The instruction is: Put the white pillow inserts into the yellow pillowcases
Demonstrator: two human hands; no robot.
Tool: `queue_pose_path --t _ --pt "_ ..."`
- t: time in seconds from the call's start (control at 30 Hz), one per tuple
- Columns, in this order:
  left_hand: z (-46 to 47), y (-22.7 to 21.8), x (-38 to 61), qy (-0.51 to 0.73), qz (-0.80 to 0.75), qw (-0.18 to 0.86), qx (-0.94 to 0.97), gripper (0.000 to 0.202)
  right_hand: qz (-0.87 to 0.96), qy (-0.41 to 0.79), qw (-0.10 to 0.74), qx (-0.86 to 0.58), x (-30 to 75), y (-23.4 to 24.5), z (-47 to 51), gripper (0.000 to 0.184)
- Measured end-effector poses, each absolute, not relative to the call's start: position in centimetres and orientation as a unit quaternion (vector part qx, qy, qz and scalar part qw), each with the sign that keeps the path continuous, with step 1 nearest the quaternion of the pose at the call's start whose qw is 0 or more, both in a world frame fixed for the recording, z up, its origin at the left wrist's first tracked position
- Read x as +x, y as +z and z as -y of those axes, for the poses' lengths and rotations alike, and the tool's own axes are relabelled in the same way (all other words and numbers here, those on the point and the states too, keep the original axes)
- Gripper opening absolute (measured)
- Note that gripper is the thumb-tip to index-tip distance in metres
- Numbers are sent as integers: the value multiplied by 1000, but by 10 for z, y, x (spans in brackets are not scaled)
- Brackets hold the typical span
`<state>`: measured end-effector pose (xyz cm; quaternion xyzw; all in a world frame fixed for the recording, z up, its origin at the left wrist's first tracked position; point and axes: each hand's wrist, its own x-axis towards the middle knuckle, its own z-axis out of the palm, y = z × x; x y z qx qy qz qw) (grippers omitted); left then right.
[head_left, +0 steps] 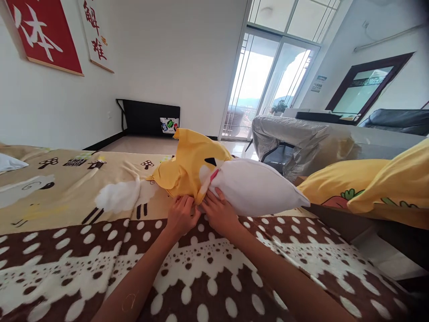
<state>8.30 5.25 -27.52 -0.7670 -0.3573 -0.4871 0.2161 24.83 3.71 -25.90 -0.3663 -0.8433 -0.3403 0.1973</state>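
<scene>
A white pillow lies on the patterned blanket, its left end inside a yellow pillowcase that is bunched up and has a dark and white print. My left hand is closed on the lower edge of the pillowcase, fingers curled into the cloth. Close beside it, my right hand grips the case's opening where it meets the pillow, with the thumb resting against the white fabric. A small pink-red patch shows at that edge. Both fingertips are partly hidden by cloth.
Yellow fabric with a carrot print lies at the right over a brown box-like edge. Behind it stands a plastic-covered table. A black panel leans by the far wall. White cloth lies at the far left.
</scene>
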Motion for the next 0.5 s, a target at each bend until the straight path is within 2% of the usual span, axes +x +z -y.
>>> queue_pose_path --t 0.13,0.3,0.43,0.5 --pt "-39 -260 84 -516 300 241 -765 8 877 -313 183 -315 269 -283 2 37" --pt "-26 -238 81 -537 293 246 -752 14 909 -277 199 -238 309 -278 45 31" --pt "-40 -230 61 -533 416 160 -719 30 862 -305 276 -295 360 -271 60 29" --pt "-52 -232 48 -512 465 55 -720 38 823 -303 320 -359 385 -273 62 25"
